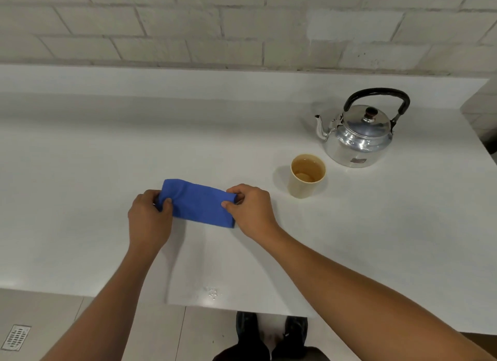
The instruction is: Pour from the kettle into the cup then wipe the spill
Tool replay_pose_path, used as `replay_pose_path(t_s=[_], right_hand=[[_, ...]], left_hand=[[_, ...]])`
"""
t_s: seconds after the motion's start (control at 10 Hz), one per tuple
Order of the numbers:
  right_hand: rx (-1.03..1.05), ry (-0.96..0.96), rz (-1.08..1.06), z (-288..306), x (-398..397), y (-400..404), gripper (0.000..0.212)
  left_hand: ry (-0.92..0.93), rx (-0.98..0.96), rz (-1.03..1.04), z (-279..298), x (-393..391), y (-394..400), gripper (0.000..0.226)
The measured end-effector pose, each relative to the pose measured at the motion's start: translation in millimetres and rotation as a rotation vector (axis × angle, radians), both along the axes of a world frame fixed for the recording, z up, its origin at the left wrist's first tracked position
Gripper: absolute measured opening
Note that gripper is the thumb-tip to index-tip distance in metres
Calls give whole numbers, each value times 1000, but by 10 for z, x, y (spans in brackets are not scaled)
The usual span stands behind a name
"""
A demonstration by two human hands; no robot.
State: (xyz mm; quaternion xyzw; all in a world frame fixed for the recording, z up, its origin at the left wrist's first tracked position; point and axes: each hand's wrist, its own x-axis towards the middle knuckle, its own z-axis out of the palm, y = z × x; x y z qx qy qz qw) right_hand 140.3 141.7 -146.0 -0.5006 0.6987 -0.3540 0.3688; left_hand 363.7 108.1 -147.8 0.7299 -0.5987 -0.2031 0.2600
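A folded blue cloth (199, 203) lies on the white counter (80, 172) in the middle of the view. My left hand (149, 218) pinches its left end and my right hand (251, 207) pinches its right end. To the right stands a beige paper cup (306, 176) holding liquid. Behind the cup sits a shiny metal kettle (357, 135) with a black handle, lid on, spout pointing left. A few small water drops (213, 293) lie near the counter's front edge.
A brick wall (242, 24) rises behind the counter's raised back ledge. The counter's front edge runs across the bottom of the view, with tiled floor, a floor drain (16, 337) and my shoes (271, 331) below it.
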Motion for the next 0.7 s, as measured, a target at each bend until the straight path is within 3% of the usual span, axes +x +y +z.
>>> replay_pose_path(t_s=[0.3, 0.5, 0.6, 0.7], right_hand=[[-151, 298, 135, -48, 26, -17, 22], [-151, 303, 66, 9, -21, 162, 15], [-89, 270, 60, 89, -72, 317, 14], [-15, 205, 86, 160, -254, 472, 16]], left_hand=[[-36, 43, 8, -112, 40, 51, 20], [-46, -13, -26, -40, -23, 59, 41], [-47, -138, -146, 22, -123, 85, 41], [71, -181, -363, 62, -326, 110, 24]])
